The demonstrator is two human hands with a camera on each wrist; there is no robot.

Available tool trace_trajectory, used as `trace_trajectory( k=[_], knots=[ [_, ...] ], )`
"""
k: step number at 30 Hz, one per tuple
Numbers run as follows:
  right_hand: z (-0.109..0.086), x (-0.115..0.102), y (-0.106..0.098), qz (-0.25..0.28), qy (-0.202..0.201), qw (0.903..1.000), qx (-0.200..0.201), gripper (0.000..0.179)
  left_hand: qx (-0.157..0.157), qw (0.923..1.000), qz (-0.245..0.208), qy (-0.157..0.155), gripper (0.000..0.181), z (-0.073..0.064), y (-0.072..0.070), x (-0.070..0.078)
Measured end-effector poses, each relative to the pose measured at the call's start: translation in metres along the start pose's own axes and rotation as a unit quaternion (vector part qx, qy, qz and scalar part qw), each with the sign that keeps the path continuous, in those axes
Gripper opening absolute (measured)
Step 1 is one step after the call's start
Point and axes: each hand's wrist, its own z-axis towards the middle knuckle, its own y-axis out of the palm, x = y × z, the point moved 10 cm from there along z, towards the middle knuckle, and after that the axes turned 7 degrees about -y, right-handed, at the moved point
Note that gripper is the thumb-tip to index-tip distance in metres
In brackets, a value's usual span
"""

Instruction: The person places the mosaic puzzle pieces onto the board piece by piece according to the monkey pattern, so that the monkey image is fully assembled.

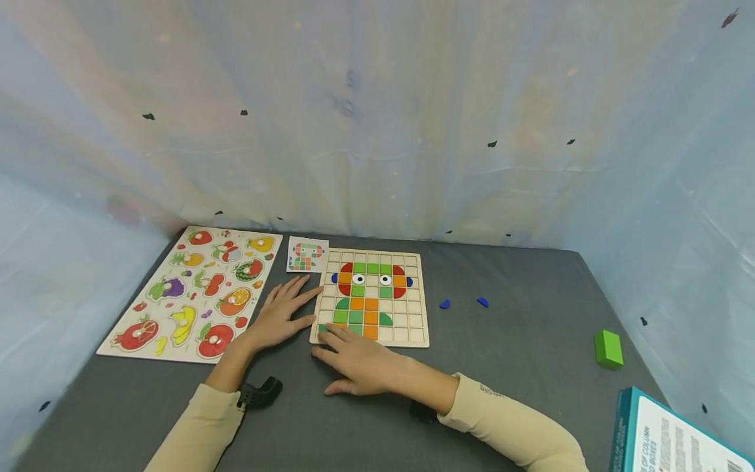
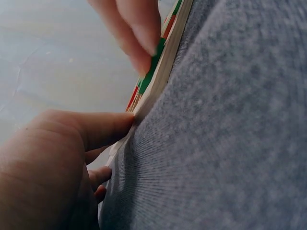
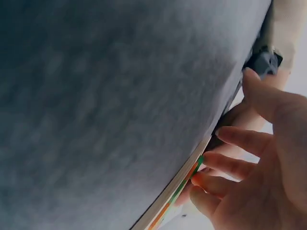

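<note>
A wooden grid board (image 1: 413,328) lies on the table with red, orange, green and blue tiles and two eye tiles set in it. My left hand (image 1: 280,318) is spread at its left edge, thumb and index fingertips right at the rim. In the left wrist view, the thumb (image 2: 108,127) meets the board's side. My right hand (image 1: 362,364) reaches over the lower left corner, its fingertips on a green tile (image 1: 322,329) there. Those fingers (image 3: 230,165) are loosely extended in the right wrist view. Beyond the left hand lies a small pattern card (image 1: 307,254).
A fruit puzzle board (image 1: 197,298) lies on the left. Two blue pieces, one nearer (image 1: 445,304) and another blue piece (image 1: 483,301), lie right of the grid board. Farther right are a green block (image 1: 608,349) and a teal box (image 1: 678,436). Plastic sheeting (image 1: 377,131) hangs behind the table.
</note>
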Motion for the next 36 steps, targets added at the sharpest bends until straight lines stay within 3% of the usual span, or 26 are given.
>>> trace_trajectory(
  k=[6, 10, 16, 20, 23, 26, 28, 31, 34, 36],
  knots=[
    [-0.002, 0.007, -0.006, 0.078, -0.047, 0.9951, 0.039, 0.061, 0.001, 1.0000, 0.003, -0.003, 0.064, 0.000, -0.001, -0.002],
    [0.000, 0.008, -0.007, 0.101, -0.060, 0.9919, 0.048, 0.058, 0.000, 1.0000, 0.004, -0.006, 0.064, 0.000, -0.001, -0.004],
    [-0.007, 0.020, -0.012, 0.064, -0.018, 0.9964, 0.052, 0.068, 0.001, 1.0000, 0.003, -0.006, 0.064, 0.000, -0.002, -0.002],
    [-0.027, 0.044, -0.028, 0.080, 0.033, 0.9889, 0.121, 0.059, 0.000, 1.0000, 0.002, -0.008, 0.064, 0.001, -0.002, 0.000],
    [-0.058, 0.076, -0.040, 0.076, 0.096, 0.9737, 0.192, 0.043, -0.002, 1.0000, 0.002, -0.008, 0.064, 0.001, 0.000, 0.000],
    [-0.103, 0.118, -0.045, 0.047, 0.208, 0.9501, 0.228, 0.030, -0.003, 1.0000, 0.000, -0.009, 0.064, 0.001, 0.001, -0.001],
    [-0.140, 0.150, -0.040, 0.037, 0.298, 0.9279, 0.221, 0.024, -0.002, 1.0000, 0.001, -0.008, 0.064, 0.002, 0.000, -0.001],
    [-0.196, 0.190, -0.022, 0.075, 0.411, 0.8903, 0.181, 0.020, 0.000, 1.0000, 0.004, -0.008, 0.064, 0.002, 0.000, -0.003],
    [-0.233, 0.212, -0.002, 0.151, 0.449, 0.8669, 0.155, 0.018, -0.001, 1.0000, 0.005, -0.009, 0.064, 0.002, 0.000, -0.003],
    [-0.243, 0.218, 0.006, 0.190, 0.451, 0.8591, 0.152, 0.014, -0.001, 0.9999, 0.006, -0.010, 0.064, 0.001, 0.000, -0.004]
  ],
)
